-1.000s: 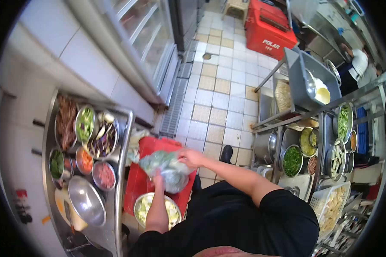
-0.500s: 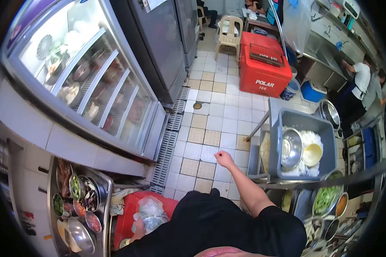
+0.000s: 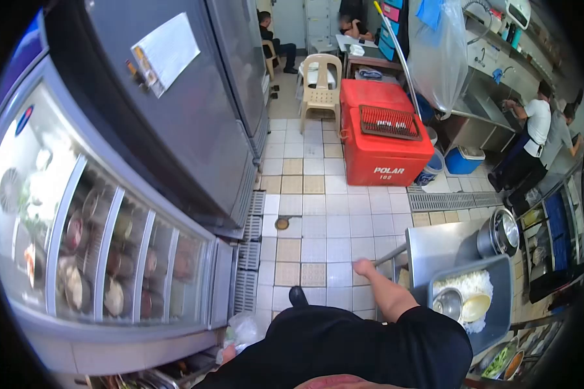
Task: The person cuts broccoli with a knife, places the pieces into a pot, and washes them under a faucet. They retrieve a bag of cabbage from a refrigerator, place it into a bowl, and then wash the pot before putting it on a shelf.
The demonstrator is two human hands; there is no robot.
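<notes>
My left hand, low at my side and partly hidden by my black shirt, is closed on a clear plastic bag. What the bag holds is hard to make out. My right hand hangs in front of me over the tiled floor, fingers curled into a loose fist with nothing visible in it. Nearest to it is the leg side of a steel table, which bears a grey tub of white rice with a metal bowl and a yellowish bowl inside.
A glass-door fridge and a tall grey fridge line the left. Ahead stand a red cooler and a beige chair. Two people are at the sink on the right; others sit at the back. A floor drain lies ahead.
I have moved forward along the aisle, so the cooler and fridges appear larger or lower. The bag has stayed in my left hand. My right arm has swung slightly down and right.
</notes>
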